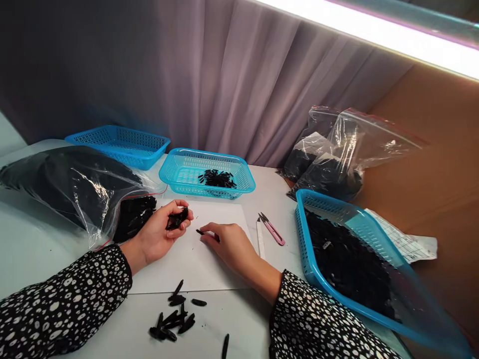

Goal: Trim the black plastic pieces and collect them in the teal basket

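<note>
My left hand (160,230), palm turned up, is curled round several small black pieces (177,218) above a white sheet (179,271). Just to its right, my right hand (230,244) pinches one black piece (200,232) between thumb and fingertips, close to the sheet. Several loose black pieces (172,319) lie on the table below the sheet's front edge. Beyond the hands, a light blue basket (175,187) holds a small heap of black pieces (217,178).
An open plastic bag of black pieces (75,184) lies at left, before a blue basket (145,157). Pink snips (272,229) and a white-handled tool (261,242) lie right of the sheet. A full blue basket (305,249) and clear bags (333,169) stand at right.
</note>
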A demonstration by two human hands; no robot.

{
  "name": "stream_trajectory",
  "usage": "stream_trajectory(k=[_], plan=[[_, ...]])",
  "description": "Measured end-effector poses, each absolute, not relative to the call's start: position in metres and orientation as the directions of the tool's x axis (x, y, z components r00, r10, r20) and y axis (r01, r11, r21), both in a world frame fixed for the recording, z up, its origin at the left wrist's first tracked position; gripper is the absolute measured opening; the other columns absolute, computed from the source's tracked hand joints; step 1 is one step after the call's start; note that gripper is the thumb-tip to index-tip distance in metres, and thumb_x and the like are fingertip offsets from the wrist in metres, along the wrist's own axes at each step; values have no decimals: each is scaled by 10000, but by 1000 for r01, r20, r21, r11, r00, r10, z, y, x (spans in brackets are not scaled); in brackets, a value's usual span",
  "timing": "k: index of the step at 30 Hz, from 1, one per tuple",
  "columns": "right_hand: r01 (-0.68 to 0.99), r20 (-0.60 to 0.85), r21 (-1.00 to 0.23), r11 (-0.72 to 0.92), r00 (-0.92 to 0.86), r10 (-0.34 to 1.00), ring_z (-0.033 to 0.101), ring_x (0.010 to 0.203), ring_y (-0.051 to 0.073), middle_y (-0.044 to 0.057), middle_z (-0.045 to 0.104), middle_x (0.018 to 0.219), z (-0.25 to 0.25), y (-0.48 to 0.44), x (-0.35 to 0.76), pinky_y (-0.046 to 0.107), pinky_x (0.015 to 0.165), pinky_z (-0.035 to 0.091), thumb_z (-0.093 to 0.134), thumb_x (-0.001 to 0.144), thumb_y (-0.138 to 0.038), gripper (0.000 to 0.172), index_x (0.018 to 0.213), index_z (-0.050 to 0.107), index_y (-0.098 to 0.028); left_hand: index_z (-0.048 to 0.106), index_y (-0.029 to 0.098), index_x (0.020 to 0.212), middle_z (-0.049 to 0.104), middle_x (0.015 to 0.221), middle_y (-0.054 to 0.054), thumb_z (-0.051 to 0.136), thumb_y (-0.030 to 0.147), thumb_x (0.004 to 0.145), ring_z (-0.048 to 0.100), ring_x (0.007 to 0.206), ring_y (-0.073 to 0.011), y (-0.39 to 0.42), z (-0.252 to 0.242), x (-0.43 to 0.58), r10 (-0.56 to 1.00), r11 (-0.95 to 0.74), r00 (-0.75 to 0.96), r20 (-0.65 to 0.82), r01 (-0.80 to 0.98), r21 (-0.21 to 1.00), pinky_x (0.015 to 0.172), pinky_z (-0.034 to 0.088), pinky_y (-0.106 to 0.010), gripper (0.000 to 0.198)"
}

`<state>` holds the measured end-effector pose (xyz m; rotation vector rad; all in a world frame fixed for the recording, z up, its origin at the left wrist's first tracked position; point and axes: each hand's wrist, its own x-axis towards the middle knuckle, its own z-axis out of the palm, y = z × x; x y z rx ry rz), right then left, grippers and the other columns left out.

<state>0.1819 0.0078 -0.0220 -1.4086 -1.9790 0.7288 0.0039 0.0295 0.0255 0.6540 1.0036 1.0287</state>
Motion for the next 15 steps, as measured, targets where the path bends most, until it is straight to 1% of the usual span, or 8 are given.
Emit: stream_trajectory(k=[3, 5, 7, 9, 10, 12, 14, 15], plan=[[628, 158, -723, 286, -254, 954, 513, 553, 152, 10, 660, 635, -24, 7, 177, 273, 584, 338, 654, 847, -162, 123, 840, 757, -228, 566, 158, 756, 559, 607, -4, 503, 85, 721, 431, 425, -64, 31, 28, 1, 905, 425, 191, -380, -391, 816, 289, 218, -97, 103], [565, 152, -783, 260, -231, 961, 455, 521, 132, -19, 586, 581, -24, 7, 176, 259, 556, 324, 621, 870, -193, 119, 847, 736, -206, 556, 160, 703, 558, 590, -5, 520, 135, 748, 427, 411, -64, 30, 28, -1, 904, 428, 198, -379, -379, 820, 281, 211, -101, 63], [408, 146, -888, 213, -190, 971, 400, 515, 120, -46, 500, 560, -23, 7, 177, 249, 533, 307, 600, 889, -265, 137, 862, 711, -189, 515, 165, 620, 541, 547, 4, 571, 220, 800, 403, 388, -56, 26, 26, -1, 905, 423, 201, -374, -355, 833, 274, 188, -105, 197], [220, 123, -963, 156, -155, 980, 364, 521, 114, -58, 447, 567, -21, 7, 179, 248, 520, 292, 601, 884, -330, 175, 842, 679, -180, 473, 169, 574, 504, 484, 31, 665, 310, 813, 359, 366, -41, 21, 22, 0, 912, 404, 196, -361, -280, 871, 284, 171, -102, 337], [153, 105, -980, 128, -151, 983, 352, 522, 111, -61, 434, 571, -21, 6, 180, 248, 516, 286, 609, 877, -354, 189, 829, 665, -179, 473, 173, 586, 490, 459, 48, 713, 342, 797, 344, 362, -35, 19, 19, 1, 919, 381, 190, -345, -205, 902, 297, 180, -98, 362], [69, 57, -995, 70, -166, 984, 333, 516, 106, -67, 421, 569, -20, 5, 181, 249, 505, 270, 629, 860, -385, 212, 808, 643, -180, 543, 186, 701, 487, 442, 80, 786, 366, 744, 353, 369, -40, 14, 13, 3, 932, 321, 202, -299, -86, 943, 330, 219, -101, 306], [24, 16, -999, 21, -188, 982, 319, 508, 102, -73, 409, 560, -19, 4, 181, 249, 494, 252, 644, 852, -408, 235, 801, 636, -179, 624, 202, 861, 543, 482, 78, 790, 385, 739, 396, 391, -55, 11, 9, 5, 946, 227, 239, -220, -1, 974, 361, 269, -123, 276], [8, 5, -1000, 6, -197, 980, 313, 504, 99, -75, 403, 555, -19, 3, 181, 248, 489, 243, 650, 851, -416, 244, 800, 637, -178, 655, 199, 917, 591, 525, 59, 773, 390, 754, 415, 405, -59, 11, 8, 5, 951, 171, 254, -174, 34, 985, 375, 293, -138, 277]])
